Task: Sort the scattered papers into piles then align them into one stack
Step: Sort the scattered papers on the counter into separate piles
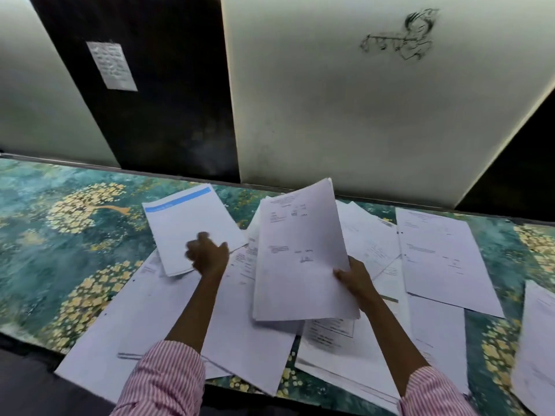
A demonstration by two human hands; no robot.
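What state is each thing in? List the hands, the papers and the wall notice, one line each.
sheaf of papers: raised, tilted above the table.
right hand: grips the sheaf's lower right edge.
left hand: blurred, over the blue-banded sheet; grip unclear.
blue-banded sheet: lying flat on other papers.
scattered papers: loose, overlapping, unsorted.
wall notice: fixed up, flat.

The light is dim and soft, with only faint shadows under the white papers (pixel 303 253), which are the brightest things and look slightly bluish. Motion blur smears the left hand (pixel 207 255) and streaks the papers at the far right edge. The wide lens bends the counter (pixel 60 235) and tilts the wall panels (pixel 360 115) outward. The dark panel (pixel 168 121) loses nearly all detail, and the print is too soft to read.
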